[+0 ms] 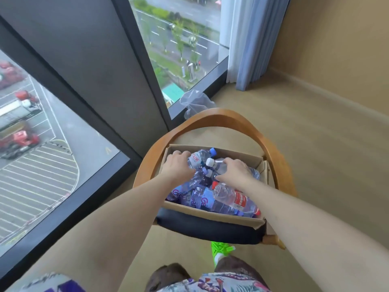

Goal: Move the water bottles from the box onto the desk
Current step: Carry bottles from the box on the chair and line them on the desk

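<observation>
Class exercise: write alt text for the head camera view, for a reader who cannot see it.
Seen from above, a person's left hand grips a blue-capped bottle and the right hand grips a white-capped bottle inside a cardboard box full of water bottles. The box sits on a wooden chair beside a tall window on beige carpet.

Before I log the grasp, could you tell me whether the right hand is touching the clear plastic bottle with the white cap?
Touching: the head view shows the right hand with fingers curled over the clear white-capped plastic bottle.
</observation>
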{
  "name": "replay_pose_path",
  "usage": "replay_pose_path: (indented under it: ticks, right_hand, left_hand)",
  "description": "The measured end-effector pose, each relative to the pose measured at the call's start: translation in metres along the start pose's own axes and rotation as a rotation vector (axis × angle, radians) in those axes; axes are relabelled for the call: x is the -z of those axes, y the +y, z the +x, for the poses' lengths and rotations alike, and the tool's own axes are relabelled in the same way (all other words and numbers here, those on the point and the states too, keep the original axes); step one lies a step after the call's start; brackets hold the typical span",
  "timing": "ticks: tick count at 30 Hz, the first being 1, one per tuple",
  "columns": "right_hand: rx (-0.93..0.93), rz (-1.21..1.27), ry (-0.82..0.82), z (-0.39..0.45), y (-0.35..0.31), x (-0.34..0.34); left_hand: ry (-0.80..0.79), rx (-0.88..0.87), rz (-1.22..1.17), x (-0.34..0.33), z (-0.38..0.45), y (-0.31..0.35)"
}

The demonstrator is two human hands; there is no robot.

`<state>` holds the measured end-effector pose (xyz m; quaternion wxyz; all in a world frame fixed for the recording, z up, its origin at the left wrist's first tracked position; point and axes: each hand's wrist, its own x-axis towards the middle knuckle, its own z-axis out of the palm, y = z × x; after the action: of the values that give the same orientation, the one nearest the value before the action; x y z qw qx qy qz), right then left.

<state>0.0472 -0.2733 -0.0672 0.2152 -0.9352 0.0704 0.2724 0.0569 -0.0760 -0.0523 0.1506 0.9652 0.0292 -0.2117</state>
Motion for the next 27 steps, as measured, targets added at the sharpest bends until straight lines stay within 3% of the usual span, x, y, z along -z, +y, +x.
replay_pose_path:
  ticks: [7,14,21,27]
  right_hand:
    - [-0.125,0.079,-0.065,0.013,0.037,-0.018]
    - [-0.268,0.144,-0.091,-0.003,0.078,-0.049]
    - [-0.331,0.215,-0.031,-0.002,0.097,-0.054]
    - [-0.336,0.270,-0.013,-0.003,0.105,-0.056]
  left_hand:
    - [-0.110,-0.100,-0.020,-0.030,0.033,0.024]
    - [-0.359,-0.271,0.026,-0.075,0.038,0.052]
    - [-0.450,-0.608,0.451,-0.119,0.013,0.087]
    - [-0.418,-0.562,0.560,-0.130,0.015,0.104]
